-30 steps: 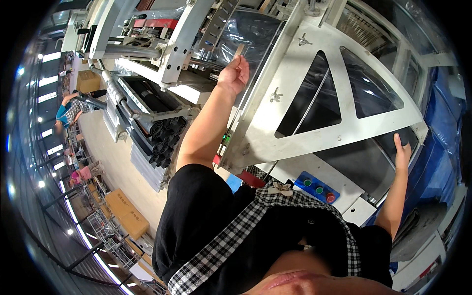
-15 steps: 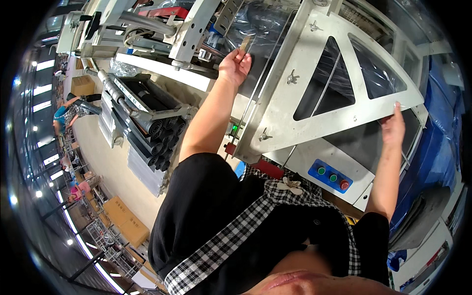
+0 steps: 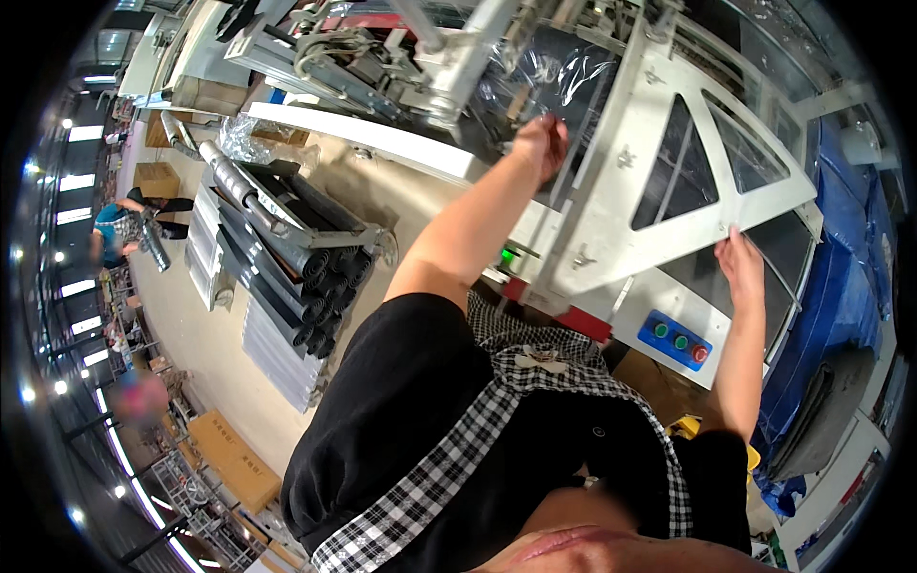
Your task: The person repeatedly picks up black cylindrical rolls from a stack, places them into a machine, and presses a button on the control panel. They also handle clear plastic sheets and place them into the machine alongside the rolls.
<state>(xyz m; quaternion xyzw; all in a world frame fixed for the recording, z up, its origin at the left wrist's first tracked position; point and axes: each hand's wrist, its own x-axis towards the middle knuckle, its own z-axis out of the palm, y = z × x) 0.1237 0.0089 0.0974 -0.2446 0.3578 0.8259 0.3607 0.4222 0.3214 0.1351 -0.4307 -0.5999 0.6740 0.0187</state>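
Observation:
My left hand (image 3: 543, 151) is stretched out over the machine bed, its fingers curled closed and blurred. What they hold, if anything, I cannot make out. A tan strip (image 3: 518, 100) shows just beyond the hand, close to crumpled clear plastic film (image 3: 573, 81) over dark sheet. My right hand (image 3: 743, 272) has its fingertips on the lower edge of a white metal frame (image 3: 688, 239) with triangular openings, gripping that edge. Wing nuts (image 3: 626, 158) line the frame's left side.
A blue control panel (image 3: 674, 340) with green and red buttons sits below the frame. Black rolls (image 3: 330, 277) lie on a rack at left. Blue sheeting (image 3: 841, 248) hangs at right. Cardboard boxes (image 3: 234, 458) and a person (image 3: 115, 229) are farther left.
My left hand has moved right, away from the tan strip, and its fingers are more curled. My right hand has shifted left along the frame's edge. The whole view has turned slightly.

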